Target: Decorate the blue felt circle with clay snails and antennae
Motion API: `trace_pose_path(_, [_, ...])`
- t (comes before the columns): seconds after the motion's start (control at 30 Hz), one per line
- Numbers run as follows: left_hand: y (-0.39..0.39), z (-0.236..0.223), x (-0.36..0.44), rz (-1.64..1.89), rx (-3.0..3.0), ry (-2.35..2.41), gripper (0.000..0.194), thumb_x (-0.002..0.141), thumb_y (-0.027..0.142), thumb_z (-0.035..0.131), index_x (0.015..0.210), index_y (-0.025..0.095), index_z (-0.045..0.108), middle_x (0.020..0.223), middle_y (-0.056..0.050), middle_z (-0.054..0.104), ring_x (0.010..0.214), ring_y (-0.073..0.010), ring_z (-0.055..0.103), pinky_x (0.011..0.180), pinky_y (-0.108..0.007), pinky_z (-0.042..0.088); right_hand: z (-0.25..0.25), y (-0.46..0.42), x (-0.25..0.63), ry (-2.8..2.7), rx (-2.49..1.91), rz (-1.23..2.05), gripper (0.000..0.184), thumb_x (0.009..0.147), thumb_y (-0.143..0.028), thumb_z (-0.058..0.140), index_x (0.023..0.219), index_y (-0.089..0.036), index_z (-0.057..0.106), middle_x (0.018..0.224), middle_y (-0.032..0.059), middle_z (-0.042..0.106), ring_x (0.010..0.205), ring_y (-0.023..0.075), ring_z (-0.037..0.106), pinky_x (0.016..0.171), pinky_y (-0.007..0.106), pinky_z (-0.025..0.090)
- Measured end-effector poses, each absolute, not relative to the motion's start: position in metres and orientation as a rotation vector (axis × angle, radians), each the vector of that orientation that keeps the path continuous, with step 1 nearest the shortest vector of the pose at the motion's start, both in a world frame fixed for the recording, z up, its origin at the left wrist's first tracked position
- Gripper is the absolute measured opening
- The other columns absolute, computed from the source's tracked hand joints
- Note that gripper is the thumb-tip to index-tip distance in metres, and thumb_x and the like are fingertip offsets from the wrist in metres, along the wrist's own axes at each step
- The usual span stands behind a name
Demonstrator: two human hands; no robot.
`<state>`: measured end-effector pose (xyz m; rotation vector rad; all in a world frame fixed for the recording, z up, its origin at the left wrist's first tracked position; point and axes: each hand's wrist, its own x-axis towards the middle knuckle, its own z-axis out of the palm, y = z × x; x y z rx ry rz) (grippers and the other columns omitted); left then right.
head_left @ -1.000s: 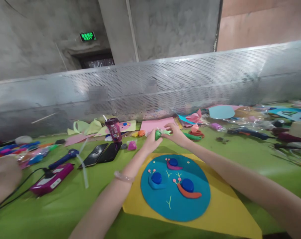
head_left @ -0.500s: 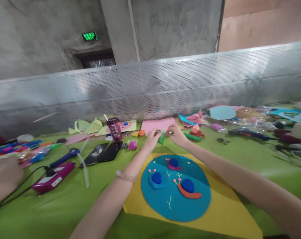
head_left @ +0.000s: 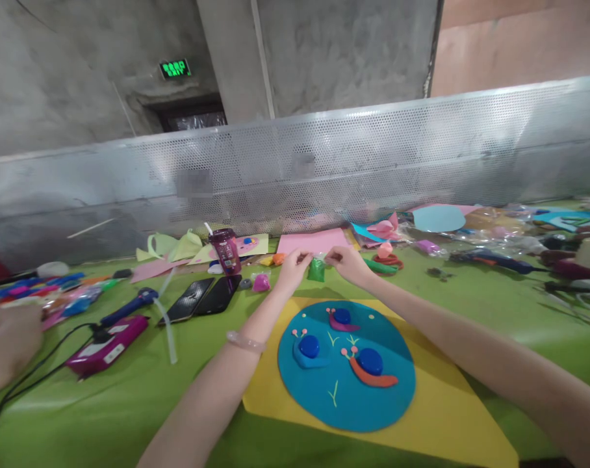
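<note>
Between my hands hangs a small clear plastic bag with green clay [head_left: 316, 269] in its lower part. My left hand [head_left: 295, 268] pinches the bag's upper left edge, and my right hand [head_left: 347, 265] has fingers closed at its upper right edge. Closer to me lies a round blue disc [head_left: 314, 400] on a yellow sheet [head_left: 451, 416]. Three snails decorate the disc, each with a dark blue cap for a shell: an orange snail [head_left: 373, 377], a blue snail [head_left: 307, 357] and a purple snail [head_left: 342, 322]. Thin yellow-green strands form grass between them.
A purple cup with a straw [head_left: 225, 250], two phones [head_left: 217, 296], a bag of pink clay [head_left: 261, 282] and a magenta power strip [head_left: 108, 346] lie to the left. Another person's hand [head_left: 12, 344] is at the far left. A glue gun [head_left: 494, 260] rests at right.
My hands have drawn slightly apart, and the bag between them is spread wider, showing more of the green clay. The other person's hand has shifted slightly.
</note>
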<state>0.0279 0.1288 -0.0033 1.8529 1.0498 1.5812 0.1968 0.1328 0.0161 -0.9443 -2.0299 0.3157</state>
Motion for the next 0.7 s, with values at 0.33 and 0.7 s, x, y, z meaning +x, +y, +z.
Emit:
trace_pose_path(0.33, [0.119, 0.002, 0.036, 1.575, 1.939, 1.058, 0.013, 0.08, 0.027, 0.055, 0.079, 0.015, 0.059, 0.081, -0.005, 0.064, 0.077, -0.0161, 0.059, 0.071, -0.026, 0.044, 0.018, 0.129, 0.194, -2.083, -0.892, 0.306, 0.006, 0.076, -0.017, 0.058, 0.072, -0.017, 0.062, 0.076, 0.0017, 0.062, 0.072, 0.0133, 0.055, 0.07, 0.025, 0.043])
trace_pose_path(0.7, [0.133, -0.01, 0.021, 1.357, 1.521, 1.267, 0.018, 0.088, 0.025, 0.043, 0.1, 0.015, 0.052, 0.081, -0.005, 0.066, 0.063, -0.0123, 0.062, 0.055, -0.021, 0.044, 0.091, 0.174, 0.34, -1.396, -1.528, 0.279, 0.023, 0.088, -0.025, 0.051, 0.099, -0.006, 0.059, 0.095, 0.0119, 0.062, 0.08, 0.0178, 0.059, 0.07, 0.034, 0.049])
